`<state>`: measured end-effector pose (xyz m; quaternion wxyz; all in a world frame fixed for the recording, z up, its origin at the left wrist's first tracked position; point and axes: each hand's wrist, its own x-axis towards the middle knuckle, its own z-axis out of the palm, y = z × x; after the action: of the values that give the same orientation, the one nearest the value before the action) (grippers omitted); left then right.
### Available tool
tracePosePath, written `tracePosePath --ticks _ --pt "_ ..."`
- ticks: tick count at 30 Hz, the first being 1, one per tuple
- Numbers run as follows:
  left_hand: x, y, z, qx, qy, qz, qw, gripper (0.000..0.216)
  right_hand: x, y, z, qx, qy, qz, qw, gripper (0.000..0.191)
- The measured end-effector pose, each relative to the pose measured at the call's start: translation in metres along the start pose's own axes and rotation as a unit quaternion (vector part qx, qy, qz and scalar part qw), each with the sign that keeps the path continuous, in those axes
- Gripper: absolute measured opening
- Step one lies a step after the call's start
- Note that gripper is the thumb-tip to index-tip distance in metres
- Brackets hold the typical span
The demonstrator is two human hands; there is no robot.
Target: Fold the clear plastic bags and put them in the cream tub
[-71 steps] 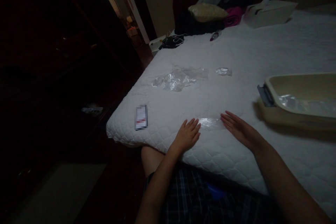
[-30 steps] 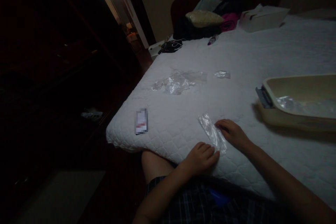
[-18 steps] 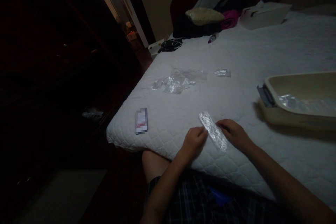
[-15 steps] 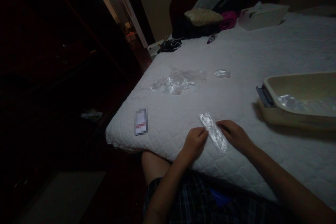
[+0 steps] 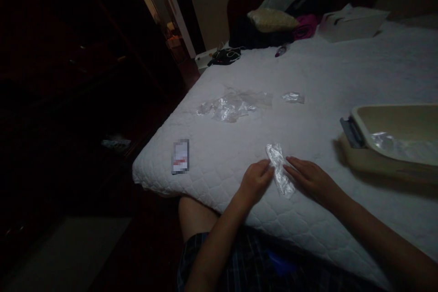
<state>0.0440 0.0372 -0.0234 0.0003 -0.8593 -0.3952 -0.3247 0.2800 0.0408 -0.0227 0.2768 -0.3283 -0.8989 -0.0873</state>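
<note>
A clear plastic bag (image 5: pixel 281 174), folded into a narrow crinkled strip, lies on the white quilted bed cover in front of me. My left hand (image 5: pixel 256 182) rests at its left edge, fingers stretched and thumb touching the plastic. On the opposite side, my right hand (image 5: pixel 310 179) has its fingers extended and thumb apart, the tips at the strip's right edge. Farther up the bed lie a spread-out, crumpled clear plastic bag (image 5: pixel 231 106) and a small folded plastic piece (image 5: pixel 293 97).
To the right stands a cream plastic bin (image 5: pixel 379 164) with a grey handle and clear plastic inside. A phone-like object (image 5: pixel 180 156), blurred out, lies near the bed's left corner. A pillow (image 5: pixel 273 20), a pink roll (image 5: pixel 305 26) and a white box (image 5: pixel 354 23) sit at the back.
The fingers of both hands have straightened along the strip's edges, and the strip looks a little narrower at its middle. The view has shifted slightly.
</note>
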Motion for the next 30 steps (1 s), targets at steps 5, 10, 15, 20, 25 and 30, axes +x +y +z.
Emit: tracePosePath --ticks 5,10,15,20,25,30 --pt "0.0 -0.003 0.004 -0.013 0.001 0.039 0.999 0.025 0.001 -0.002 0.006 0.007 -0.008 -0.011 1.0 0.043" --pt "0.001 -0.008 0.006 -0.09 -0.004 -0.014 0.996 0.025 -0.005 0.004 0.016 0.064 -0.012 0.069 0.995 0.032" --pt "0.002 -0.009 0.007 -0.136 -0.014 -0.067 0.988 0.023 0.0 0.003 0.013 0.15 -0.03 0.138 0.979 0.026" --pt "0.004 -0.008 0.009 -0.158 -0.029 -0.129 0.979 0.017 0.007 -0.004 0.007 0.202 -0.032 0.201 0.958 0.024" --pt "0.006 -0.004 0.01 -0.165 -0.032 -0.161 0.973 0.013 0.009 -0.005 0.008 0.224 -0.021 0.216 0.95 0.026" --pt "0.008 0.0 0.008 -0.144 -0.034 -0.174 0.974 0.017 0.013 -0.008 0.01 0.227 -0.021 0.271 0.935 0.022"
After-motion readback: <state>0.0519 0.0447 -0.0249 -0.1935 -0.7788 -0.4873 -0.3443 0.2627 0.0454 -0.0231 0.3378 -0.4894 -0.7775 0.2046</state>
